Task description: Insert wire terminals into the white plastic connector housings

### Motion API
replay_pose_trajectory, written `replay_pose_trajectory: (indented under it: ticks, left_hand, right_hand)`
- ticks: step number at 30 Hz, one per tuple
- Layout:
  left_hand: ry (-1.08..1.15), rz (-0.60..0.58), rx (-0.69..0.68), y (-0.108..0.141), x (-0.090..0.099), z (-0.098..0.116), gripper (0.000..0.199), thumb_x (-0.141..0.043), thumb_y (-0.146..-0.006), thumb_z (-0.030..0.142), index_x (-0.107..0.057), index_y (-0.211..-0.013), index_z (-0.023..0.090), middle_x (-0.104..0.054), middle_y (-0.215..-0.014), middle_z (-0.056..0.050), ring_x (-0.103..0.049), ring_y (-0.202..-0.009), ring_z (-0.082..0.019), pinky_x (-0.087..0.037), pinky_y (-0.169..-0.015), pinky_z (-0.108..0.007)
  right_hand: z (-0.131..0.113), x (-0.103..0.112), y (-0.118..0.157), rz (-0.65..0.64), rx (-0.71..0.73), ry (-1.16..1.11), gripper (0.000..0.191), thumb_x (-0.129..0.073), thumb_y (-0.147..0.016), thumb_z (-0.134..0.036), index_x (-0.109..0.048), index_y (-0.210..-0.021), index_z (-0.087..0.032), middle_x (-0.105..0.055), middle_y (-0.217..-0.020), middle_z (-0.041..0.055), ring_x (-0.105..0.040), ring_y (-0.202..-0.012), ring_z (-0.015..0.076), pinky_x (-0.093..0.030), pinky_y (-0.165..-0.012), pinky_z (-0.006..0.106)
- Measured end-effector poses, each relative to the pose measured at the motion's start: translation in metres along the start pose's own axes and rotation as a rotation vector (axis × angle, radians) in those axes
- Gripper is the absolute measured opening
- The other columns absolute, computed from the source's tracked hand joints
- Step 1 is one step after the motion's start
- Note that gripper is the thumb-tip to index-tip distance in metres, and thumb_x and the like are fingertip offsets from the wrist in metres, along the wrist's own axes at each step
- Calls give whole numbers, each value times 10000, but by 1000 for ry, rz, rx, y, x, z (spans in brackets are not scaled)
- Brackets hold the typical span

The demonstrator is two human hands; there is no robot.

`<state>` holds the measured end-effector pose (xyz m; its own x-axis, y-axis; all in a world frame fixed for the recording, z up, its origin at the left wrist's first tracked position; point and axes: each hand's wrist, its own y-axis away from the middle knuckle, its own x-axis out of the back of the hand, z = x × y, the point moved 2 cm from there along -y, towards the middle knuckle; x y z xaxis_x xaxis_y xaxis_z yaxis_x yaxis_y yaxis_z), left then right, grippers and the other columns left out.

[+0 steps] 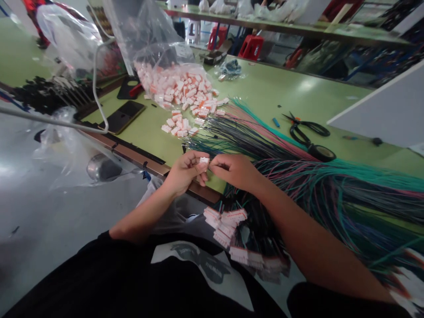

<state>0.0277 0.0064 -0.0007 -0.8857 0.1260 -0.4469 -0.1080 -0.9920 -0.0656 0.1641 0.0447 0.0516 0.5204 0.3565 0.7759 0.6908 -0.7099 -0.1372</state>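
Between its thumb and fingers, my left hand (185, 173) grips a small white plastic connector housing (204, 160). My right hand (236, 171) is closed in a pinch just to the right of the housing; whatever sits in its fingertips is too small to make out. Beyond both hands lie loose bundles of black wires (251, 139), with pink and green wires (357, 172) running off to the right. A pile of white and orange connector housings (190, 90) spills from a clear bag. Below my hands hang finished-looking wires with white connectors (226, 225) at the table edge.
Black-handled scissors (308, 132) and a roll of tape (321, 152) rest on the green table (298, 92). A phone (122, 116) lies at left, near a bent white metal rod (96, 84). A white panel (380, 106) stands at right. Red stools (251, 47) are farther back.
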Motion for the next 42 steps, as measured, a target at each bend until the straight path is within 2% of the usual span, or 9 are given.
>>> replay_pose_trajectory:
  ticks: [8,12,18,22,28,31,34,39,42]
  left_hand:
    - [-51,-152,46,5,0,3,368,-767,-688,376,-568,-887,138,-576,-545,65,-565,-410,-71,-435,-384,-162]
    - [-63,-299,92,7,1,3,322,-749,-709,351,-581,-894,148,-575,-553,66,-555,-410,-62,-409,-363,-150]
    - [-88,-303,113,6,2,1,260,-714,-735,312,-584,-911,171,-564,-553,63,-556,-431,-65,-398,-376,-158]
    - [-102,-274,108,7,2,1,275,-718,-729,325,-584,-912,169,-561,-546,65,-549,-424,-62,-403,-382,-159]
    - [-66,-210,100,5,2,1,336,-737,-706,359,-580,-921,155,-564,-560,66,-550,-413,-68,-427,-393,-172]
    - [-57,-175,84,4,2,0,344,-732,-717,379,-588,-926,147,-570,-533,60,-547,-402,-72,-442,-411,-178]
    - [-49,-167,81,4,2,0,359,-736,-712,395,-587,-921,144,-579,-517,56,-540,-386,-71,-433,-399,-172]
    - [-50,-158,92,3,2,0,357,-742,-708,387,-579,-916,147,-583,-517,55,-545,-394,-72,-440,-401,-170]
    - [-40,-158,98,3,1,1,351,-744,-710,371,-577,-919,143,-575,-526,54,-560,-419,-78,-449,-411,-173]
  right_hand:
    - [19,22,-2,-155,-5,-14,221,-482,-791,-295,-651,-702,-182,-650,-675,-2,-552,-638,118,-375,-616,232]
    - [54,50,-9,78,-198,383,223,-491,-805,-233,-695,-880,-186,-709,-917,64,-610,-842,191,-413,-711,289]
    - [64,33,-19,-47,-287,805,221,-480,-786,-127,-698,-797,-163,-691,-908,150,-603,-844,247,-385,-641,320]
    - [68,36,-18,62,-293,732,195,-483,-766,-133,-667,-720,-178,-676,-801,124,-572,-724,212,-353,-594,308]
    - [79,47,-11,380,-357,408,219,-512,-716,-202,-654,-883,-195,-675,-770,58,-565,-680,190,-395,-611,296]
    - [66,41,-14,297,-232,310,218,-507,-748,-241,-653,-902,-193,-682,-809,52,-579,-715,177,-409,-642,287]
    - [56,46,-14,204,-220,476,166,-483,-770,-233,-633,-713,-189,-666,-775,74,-564,-724,186,-372,-632,300]
    - [57,86,1,584,-401,419,131,-526,-732,-223,-575,-615,-189,-594,-648,62,-504,-651,166,-348,-610,314]
    - [52,91,5,588,-337,117,120,-572,-723,-281,-595,-639,-199,-567,-612,18,-488,-600,141,-361,-574,296]
